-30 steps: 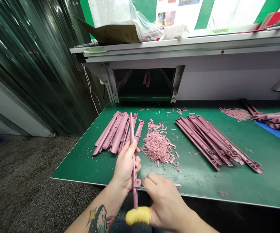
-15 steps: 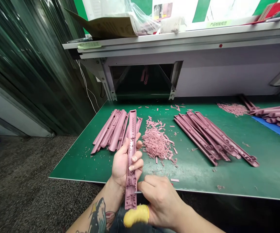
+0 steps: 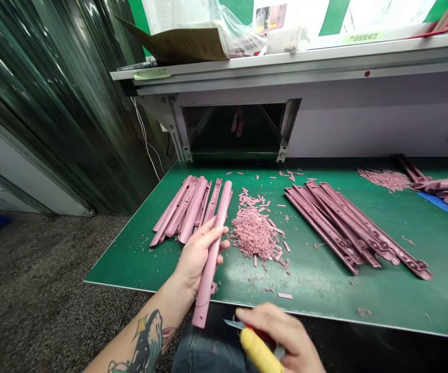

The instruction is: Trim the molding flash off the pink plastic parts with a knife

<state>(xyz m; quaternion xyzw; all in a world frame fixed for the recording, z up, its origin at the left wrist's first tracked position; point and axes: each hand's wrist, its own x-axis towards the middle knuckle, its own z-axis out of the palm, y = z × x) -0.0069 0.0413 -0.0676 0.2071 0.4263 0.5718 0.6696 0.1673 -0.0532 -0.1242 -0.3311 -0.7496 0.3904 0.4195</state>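
My left hand (image 3: pixel 198 254) is closed round a long pink plastic part (image 3: pixel 210 269), its smooth rounded side showing. The part slants from over the table down past the front edge. Lower right, my right hand (image 3: pixel 282 331) grips a small knife (image 3: pixel 234 324) with a pointed blade and a bit of red at the handle; the blade is apart from the part. A yellow cover (image 3: pixel 258 352) sits on one finger of that hand. Pink parts (image 3: pixel 192 207) lie left of my left hand, and a heap of pink shavings (image 3: pixel 255 233) lies to its right.
More long pink parts (image 3: pixel 356 223) lie on the right of the green table (image 3: pixel 130 259). Beyond are small pink scraps (image 3: pixel 385 179) and parts on a blue sheet (image 3: pixel 447 208). A shelf (image 3: pixel 266 65) spans the back, above an opening with a green belt (image 3: pixel 235 150).
The part has turned from its hollow, ribbed side to its smooth side. My right hand and the knife have moved away from it, down and to the right. The view has shifted slightly.
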